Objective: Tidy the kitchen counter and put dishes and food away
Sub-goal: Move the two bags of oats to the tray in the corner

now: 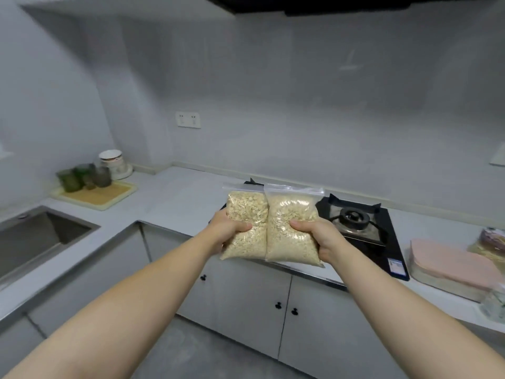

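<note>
Counter (175, 198) blurred | left hand (228, 231), right hand (318, 236) each grip an oat bag (246, 214) | stove (360, 228) half hidden

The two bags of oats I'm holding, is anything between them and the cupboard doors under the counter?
Nothing visible. The left hand grips the left bag and the right hand the right bag, side by side in front of the stove. The cupboard doors below are shut, with open air between.

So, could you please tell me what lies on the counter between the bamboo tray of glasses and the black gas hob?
In the head view, only bare grey countertop lies between the tray and the hob.
</note>
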### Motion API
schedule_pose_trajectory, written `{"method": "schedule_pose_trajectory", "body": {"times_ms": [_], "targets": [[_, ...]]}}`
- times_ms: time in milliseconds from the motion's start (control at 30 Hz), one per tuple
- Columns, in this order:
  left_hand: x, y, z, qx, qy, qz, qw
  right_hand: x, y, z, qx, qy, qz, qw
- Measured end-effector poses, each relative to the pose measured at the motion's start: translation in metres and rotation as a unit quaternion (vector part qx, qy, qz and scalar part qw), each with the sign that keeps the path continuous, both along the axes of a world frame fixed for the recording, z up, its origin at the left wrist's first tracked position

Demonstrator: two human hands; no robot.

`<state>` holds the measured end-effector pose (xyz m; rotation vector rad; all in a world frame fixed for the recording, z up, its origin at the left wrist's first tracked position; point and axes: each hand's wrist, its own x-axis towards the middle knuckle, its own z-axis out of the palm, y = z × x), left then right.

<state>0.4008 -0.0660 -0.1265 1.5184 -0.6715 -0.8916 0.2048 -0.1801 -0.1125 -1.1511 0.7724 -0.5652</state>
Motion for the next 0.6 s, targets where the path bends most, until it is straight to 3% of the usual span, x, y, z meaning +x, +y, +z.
{"method": "schedule_pose_trajectory", "body": {"times_ms": [233,600], "targets": [[0.099,0.055,0.001,-0.005,-0.012,0.042,0.999,0.111,0.037,-0.002,-0.002,0.000,0.014,1.000],[0.208,0.053,-0.013,-0.016,0.004,0.100,0.995,0.247,0.018,-0.018,-0.017,0.027,0.094,0.995]]}}
